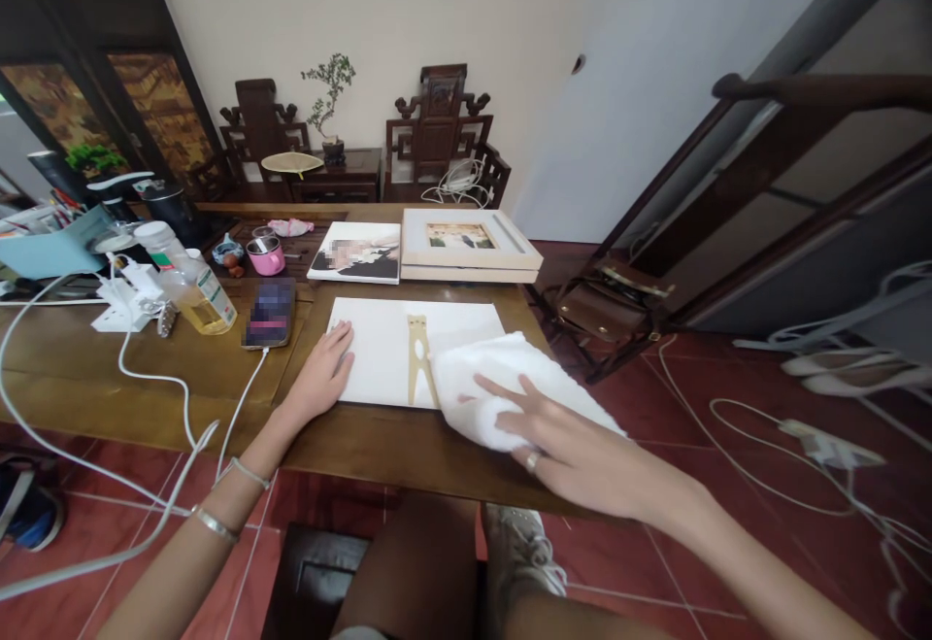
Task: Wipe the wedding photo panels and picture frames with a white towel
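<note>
My left hand (pixel 321 374) lies flat, fingers together, on the left edge of a white frame back (pixel 385 353) that lies face down on the wooden table (pixel 146 368). A gold stand leg (pixel 418 358) runs down the middle of the frame back. My right hand (pixel 560 441) presses with spread fingers on a white cloth (pixel 502 383) that covers the frame's right side.
Behind lie a photo print (pixel 356 252) and stacked framed pictures (pixel 466 244). To the left are a phone on a cable (pixel 269 313), a bottle of yellow liquid (pixel 193 286), a pink cup (pixel 266 254) and a power strip (pixel 123 305). Cables cross the red tiled floor (pixel 728 407).
</note>
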`<state>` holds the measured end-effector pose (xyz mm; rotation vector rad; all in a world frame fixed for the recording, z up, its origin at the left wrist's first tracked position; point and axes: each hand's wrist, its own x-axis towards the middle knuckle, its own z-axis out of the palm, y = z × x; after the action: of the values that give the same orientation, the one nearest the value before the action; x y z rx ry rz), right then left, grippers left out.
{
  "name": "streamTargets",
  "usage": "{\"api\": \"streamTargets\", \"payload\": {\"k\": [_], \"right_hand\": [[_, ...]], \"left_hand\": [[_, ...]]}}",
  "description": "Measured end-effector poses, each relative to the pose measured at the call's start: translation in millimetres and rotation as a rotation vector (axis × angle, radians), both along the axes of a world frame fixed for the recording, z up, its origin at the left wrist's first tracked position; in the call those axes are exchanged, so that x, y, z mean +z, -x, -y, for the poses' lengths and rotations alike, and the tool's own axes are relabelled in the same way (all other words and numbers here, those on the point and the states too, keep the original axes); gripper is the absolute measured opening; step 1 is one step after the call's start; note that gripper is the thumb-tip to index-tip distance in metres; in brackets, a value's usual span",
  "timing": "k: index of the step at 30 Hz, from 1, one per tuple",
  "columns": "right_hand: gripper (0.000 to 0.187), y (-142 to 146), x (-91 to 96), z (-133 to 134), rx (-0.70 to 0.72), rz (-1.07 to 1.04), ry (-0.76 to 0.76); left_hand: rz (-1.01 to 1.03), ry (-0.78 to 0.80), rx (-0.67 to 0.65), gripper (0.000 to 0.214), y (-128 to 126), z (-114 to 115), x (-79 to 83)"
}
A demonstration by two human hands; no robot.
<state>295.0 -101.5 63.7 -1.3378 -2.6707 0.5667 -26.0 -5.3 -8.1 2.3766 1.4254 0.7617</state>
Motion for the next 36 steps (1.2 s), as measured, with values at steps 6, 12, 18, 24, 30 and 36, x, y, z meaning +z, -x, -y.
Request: {"api": "streamTargets", "payload": {"k": [6,12,18,24,30,36], "right_hand": [[0.026,6,-10.3,-46,-0.121,-0.027,-0.029],[0.03,63,-25.1,-112,-0.283,-0.082,-0.151],[0.03,83,-23.2,-74,0.026,-0.08,-0.165],[0.032,73,-12.1,-7,0.115,-0.076,-0.059],[0.037,62,-22.0,-58,-0.052,0.001,-0.141],[0.037,99,-25.9,-118,-0.182,0.075,-0.257]], "left_hand": [[0.005,0.005,0.006,0.048,-1,1,1.1],[0.032,-0.005,-0.001,0.047,1,-1,0.0],[0.049,-0.004,0.003,0.047,1,-2,-1.5],[0.024,0.002,-0.004,0.047,1,-1,-3.0],[0.033,-0.001,-0.008,0.046,2,-2,-4.5],[0.074,0.001,-0.005,0.046,1,-2,-4.0]]}}
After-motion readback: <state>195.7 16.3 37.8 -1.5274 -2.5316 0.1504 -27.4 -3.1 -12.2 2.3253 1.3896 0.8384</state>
